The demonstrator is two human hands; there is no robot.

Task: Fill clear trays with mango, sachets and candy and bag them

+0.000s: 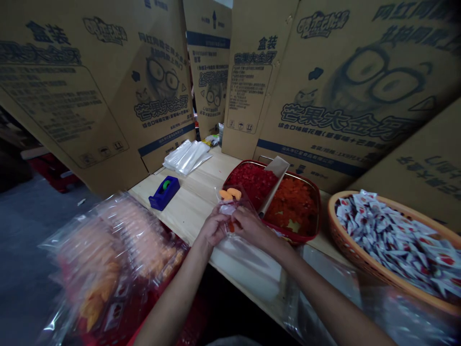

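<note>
Dim, even indoor light; soft shadows; glare on plastic bag (228, 207); cardboard cartons (345, 81) bent at wide-angle edges.

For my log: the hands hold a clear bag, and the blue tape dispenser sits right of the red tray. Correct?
No: the head view shows the blue tape dispenser left of the red tray. The left hand and right hand do hold the clear bag.
</note>
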